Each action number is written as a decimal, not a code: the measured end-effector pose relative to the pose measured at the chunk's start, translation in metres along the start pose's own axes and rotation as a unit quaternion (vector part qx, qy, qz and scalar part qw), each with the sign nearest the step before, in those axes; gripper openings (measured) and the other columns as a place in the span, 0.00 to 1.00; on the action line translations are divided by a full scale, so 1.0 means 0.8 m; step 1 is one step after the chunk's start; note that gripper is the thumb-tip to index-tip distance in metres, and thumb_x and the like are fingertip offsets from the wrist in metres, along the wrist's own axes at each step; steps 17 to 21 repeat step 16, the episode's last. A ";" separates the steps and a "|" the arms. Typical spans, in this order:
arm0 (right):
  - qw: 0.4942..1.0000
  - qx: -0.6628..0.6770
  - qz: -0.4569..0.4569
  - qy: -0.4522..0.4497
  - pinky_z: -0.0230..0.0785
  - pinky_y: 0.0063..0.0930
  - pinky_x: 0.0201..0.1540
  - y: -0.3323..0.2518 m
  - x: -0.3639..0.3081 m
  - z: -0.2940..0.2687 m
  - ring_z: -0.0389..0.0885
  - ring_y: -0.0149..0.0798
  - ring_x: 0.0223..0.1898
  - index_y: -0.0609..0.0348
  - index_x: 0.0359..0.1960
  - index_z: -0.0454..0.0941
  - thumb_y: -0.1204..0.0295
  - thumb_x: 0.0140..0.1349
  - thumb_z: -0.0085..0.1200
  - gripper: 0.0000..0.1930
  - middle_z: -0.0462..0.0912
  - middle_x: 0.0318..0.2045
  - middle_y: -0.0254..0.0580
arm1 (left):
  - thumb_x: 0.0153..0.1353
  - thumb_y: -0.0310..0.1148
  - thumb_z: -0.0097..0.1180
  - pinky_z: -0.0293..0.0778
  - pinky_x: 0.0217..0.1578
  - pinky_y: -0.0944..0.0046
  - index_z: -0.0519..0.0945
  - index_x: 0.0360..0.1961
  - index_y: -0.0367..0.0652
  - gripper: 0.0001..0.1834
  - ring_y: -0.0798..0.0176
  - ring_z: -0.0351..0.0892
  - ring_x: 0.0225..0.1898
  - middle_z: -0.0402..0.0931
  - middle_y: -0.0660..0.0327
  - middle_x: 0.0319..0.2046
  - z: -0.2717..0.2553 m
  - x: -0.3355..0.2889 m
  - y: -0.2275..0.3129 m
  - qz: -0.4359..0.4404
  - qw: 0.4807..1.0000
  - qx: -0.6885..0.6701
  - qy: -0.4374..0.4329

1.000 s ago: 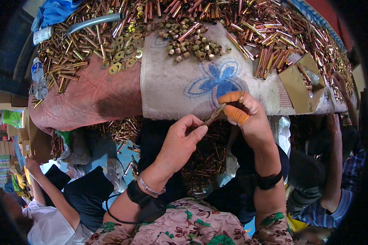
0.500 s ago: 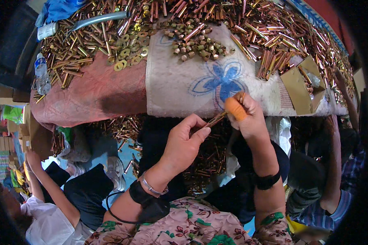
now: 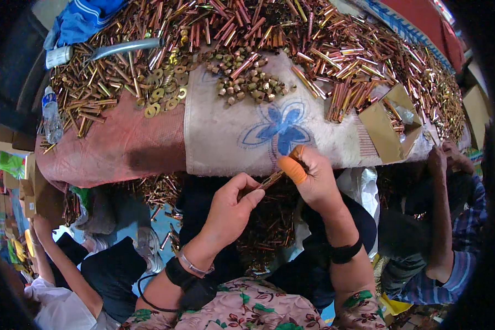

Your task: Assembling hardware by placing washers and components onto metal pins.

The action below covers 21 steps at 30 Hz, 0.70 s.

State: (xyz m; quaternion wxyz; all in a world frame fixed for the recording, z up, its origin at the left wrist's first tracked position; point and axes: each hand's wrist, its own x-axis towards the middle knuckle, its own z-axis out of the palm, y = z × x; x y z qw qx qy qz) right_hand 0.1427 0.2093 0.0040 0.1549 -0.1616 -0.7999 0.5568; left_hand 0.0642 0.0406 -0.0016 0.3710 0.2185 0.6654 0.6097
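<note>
A slim brass-coloured metal piece, apparently an expansion bolt [image 3: 271, 180], lies slantwise between my hands just off the table's near edge. My left hand [image 3: 224, 212] pinches its lower end between thumb and fingers. At the upper end, my right hand [image 3: 316, 179] is closed round it, an orange cover [image 3: 291, 169] wrapped on one digit. The fingers hide both ends of the piece. Beyond my hands, on the pale cloth with a blue flower [image 3: 285, 129], sit a heap of small nuts [image 3: 247, 82] and several flat washers [image 3: 159, 93].
Piles of copper-coloured tubes [image 3: 346, 71] cover the far table; bolts [image 3: 88, 82] lie at left. An open cardboard box [image 3: 388, 129] stands right, a plastic bottle [image 3: 51, 118] left. More metal pieces [image 3: 269, 231] lie below the edge. Co-workers sit both sides; one's hands [image 3: 445, 157] are at right.
The view has shifted, so the table sits slightly lower and further left. Both my hands keep hold of the bolt. The right co-worker's hands have come together at the table edge.
</note>
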 end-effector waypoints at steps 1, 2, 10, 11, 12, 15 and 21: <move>1.000 -0.006 0.018 0.001 0.62 0.21 0.29 -0.001 0.000 0.000 0.68 0.26 0.26 0.63 0.29 0.71 0.72 0.58 0.53 0.07 0.72 0.24 0.33 | 0.58 0.29 0.53 0.57 0.20 0.78 0.72 0.33 0.42 0.04 0.80 0.58 0.21 0.64 0.72 0.22 0.000 0.001 -0.002 0.007 1.000 0.004 0.003; 0.997 0.056 0.046 -0.001 0.62 0.22 0.28 -0.006 0.000 0.001 0.68 0.27 0.25 0.63 0.29 0.71 0.72 0.58 0.54 0.07 0.72 0.23 0.32 | 0.58 0.29 0.53 0.57 0.20 0.78 0.72 0.33 0.42 0.04 0.80 0.58 0.20 0.64 0.72 0.22 -0.001 0.002 -0.004 0.013 1.000 0.008 0.009; 0.979 0.135 0.151 0.009 0.62 0.23 0.27 -0.018 0.004 0.009 0.67 0.28 0.23 0.62 0.29 0.70 0.71 0.58 0.54 0.08 0.71 0.20 0.31 | 0.57 0.28 0.54 0.61 0.25 0.76 0.73 0.32 0.40 0.04 0.78 0.62 0.25 0.67 0.71 0.23 -0.004 0.001 -0.007 0.016 0.999 0.022 0.017; 0.991 0.092 0.098 0.013 0.62 0.22 0.26 -0.016 0.003 0.009 0.67 0.28 0.23 0.62 0.28 0.70 0.71 0.58 0.53 0.08 0.71 0.20 0.31 | 0.56 0.27 0.54 0.62 0.26 0.76 0.74 0.31 0.40 0.04 0.77 0.63 0.25 0.68 0.70 0.23 -0.004 0.003 -0.006 0.026 0.999 0.036 0.026; 0.998 0.053 0.042 0.014 0.61 0.22 0.26 -0.012 0.000 0.007 0.67 0.27 0.22 0.62 0.28 0.71 0.71 0.58 0.53 0.08 0.71 0.20 0.31 | 0.55 0.27 0.55 0.63 0.28 0.74 0.74 0.30 0.38 0.04 0.76 0.65 0.28 0.69 0.69 0.24 -0.003 0.002 -0.006 0.042 0.998 0.041 0.028; 1.000 0.007 0.006 0.018 0.61 0.21 0.25 0.007 -0.003 0.004 0.67 0.27 0.21 0.61 0.28 0.71 0.70 0.58 0.53 0.08 0.71 0.19 0.31 | 0.56 0.28 0.55 0.64 0.32 0.73 0.73 0.32 0.38 0.06 0.75 0.65 0.30 0.69 0.67 0.24 -0.002 0.000 0.006 0.003 0.999 0.039 0.005; 1.000 0.004 0.016 0.018 0.61 0.20 0.25 0.012 -0.001 0.006 0.67 0.27 0.21 0.60 0.28 0.71 0.70 0.59 0.53 0.08 0.71 0.19 0.31 | 0.56 0.28 0.55 0.64 0.32 0.73 0.73 0.32 0.38 0.06 0.75 0.65 0.30 0.69 0.67 0.24 -0.008 -0.002 0.008 0.004 0.999 0.042 0.014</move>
